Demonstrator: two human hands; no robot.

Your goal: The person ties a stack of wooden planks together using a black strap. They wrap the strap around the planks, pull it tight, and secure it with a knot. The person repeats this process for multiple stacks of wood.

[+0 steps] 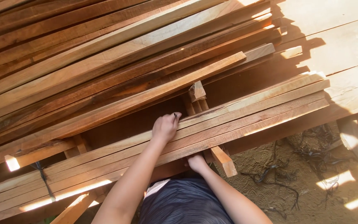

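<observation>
A row of long pale wooden slats (245,112) lies side by side in front of me, running from lower left to upper right. My left hand (165,126) rests on top of them, fingers curled over the far edge of a slat, with a small dark object at the fingertips. My right hand (196,162) grips the near edge of the same row from below, thumb side up. A short upright wood offcut (196,91) stands in the gap just beyond my left hand.
A big stack of reddish-brown boards (104,54) fills the upper left. Wide pale planks (336,41) lie at the upper right. Sawdust-covered ground with tangled black cords (295,178) lies at the lower right. A support block (223,161) sticks out under the slats.
</observation>
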